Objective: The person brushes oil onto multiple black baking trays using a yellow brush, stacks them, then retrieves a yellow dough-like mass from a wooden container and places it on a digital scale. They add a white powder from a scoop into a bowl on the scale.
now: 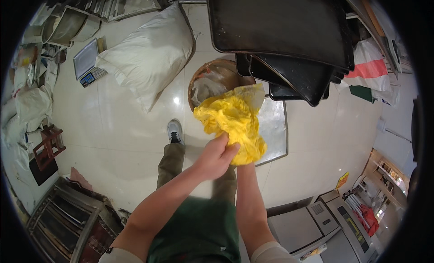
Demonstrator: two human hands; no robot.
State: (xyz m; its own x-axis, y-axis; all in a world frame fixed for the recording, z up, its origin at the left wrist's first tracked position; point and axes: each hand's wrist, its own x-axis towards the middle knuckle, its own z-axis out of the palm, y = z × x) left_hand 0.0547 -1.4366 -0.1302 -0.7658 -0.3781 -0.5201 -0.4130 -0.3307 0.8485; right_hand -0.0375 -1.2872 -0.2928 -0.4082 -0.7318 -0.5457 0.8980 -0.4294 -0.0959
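Note:
A crumpled yellow plastic bag or sheet (234,117) is bunched up before me, above the floor. My left hand (217,158) grips its near side, thumb pressed on the folds. My right hand (247,165) is almost wholly hidden beneath the yellow bundle; only the wrist shows, so its grip cannot be seen. Just beyond the bundle stands a round brown basket (220,64) with clear plastic inside, partly covered by the yellow material. A flat silvery metal sheet or tray (276,127) lies to the right.
Stacked black baking trays (281,25) overhang the basket's far right side. A full white sack (156,49) leans at far left, near a digital scale (86,63). Steel appliances (295,225) stand at near right, and a metal rack (64,222) at near left.

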